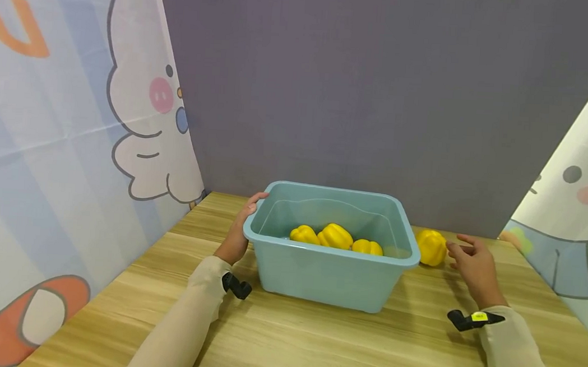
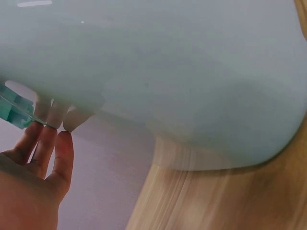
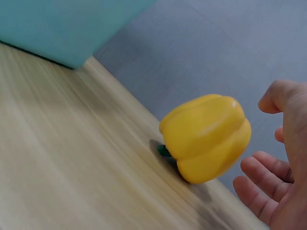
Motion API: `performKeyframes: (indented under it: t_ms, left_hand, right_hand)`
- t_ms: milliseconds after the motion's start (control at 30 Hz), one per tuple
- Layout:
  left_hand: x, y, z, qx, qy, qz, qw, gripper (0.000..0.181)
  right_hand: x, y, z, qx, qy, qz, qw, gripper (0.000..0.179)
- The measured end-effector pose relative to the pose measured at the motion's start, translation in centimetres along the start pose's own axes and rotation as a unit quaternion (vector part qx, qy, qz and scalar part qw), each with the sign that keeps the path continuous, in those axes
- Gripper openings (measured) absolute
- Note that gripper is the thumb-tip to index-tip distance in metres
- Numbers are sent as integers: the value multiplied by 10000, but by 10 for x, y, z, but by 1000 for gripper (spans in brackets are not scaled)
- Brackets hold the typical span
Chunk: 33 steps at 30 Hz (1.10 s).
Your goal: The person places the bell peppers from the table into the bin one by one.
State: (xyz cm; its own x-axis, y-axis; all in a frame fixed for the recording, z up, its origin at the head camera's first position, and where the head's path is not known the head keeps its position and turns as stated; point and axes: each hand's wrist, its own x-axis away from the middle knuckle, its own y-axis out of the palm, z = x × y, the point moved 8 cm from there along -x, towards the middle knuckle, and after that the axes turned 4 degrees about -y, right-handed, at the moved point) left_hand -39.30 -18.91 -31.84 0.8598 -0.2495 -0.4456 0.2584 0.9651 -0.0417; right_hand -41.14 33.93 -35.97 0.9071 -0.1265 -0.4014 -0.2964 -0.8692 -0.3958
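Note:
A light blue plastic bin (image 1: pixel 318 275) stands on the table with three yellow bell peppers (image 1: pixel 335 236) visible inside. At its left end, my left hand (image 1: pixel 239 233) touches the bin near the rim. In the left wrist view, fairly straight fingers (image 2: pixel 63 158) meet the outer wall, and the thumb is not clearly seen. Right of the bin, another yellow bell pepper (image 1: pixel 430 248) lies on its side, its green stem showing in the right wrist view. My right hand (image 1: pixel 476 267) is just right of this pepper, fingers spread and loosely bent, with a gap between them in the right wrist view.
The wood-grain table (image 1: pixel 314 342) ends at a grey upright panel (image 1: pixel 340 96) close behind the bin. Cartoon-printed cloths, one on the left (image 1: pixel 74 136) and one on the right (image 1: pixel 579 234), border the sides.

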Motion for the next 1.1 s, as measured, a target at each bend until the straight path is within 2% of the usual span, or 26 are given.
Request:
performKeyframes:
  t_ms: [433,733,867,1100]
  left_hand:
    - [6,-2,2,-57,12,193,9998,61]
    - [3,-4,3,-93,55,199,9997,62]
    - [2,-4,3,-46,79,200,9998,63]
    - [0,0,3,-1,-7,149,9999,64]
  right_hand:
    - [-4,15,2,-11,-68,-585,9983,79]
    - [-4,31,-4,-105,-152,-1526,9881,87]
    - [-4,36,-4,152,-255,-1769,9838,90]
    - [-2,41,-2,843,-368,-1630,9823,89]
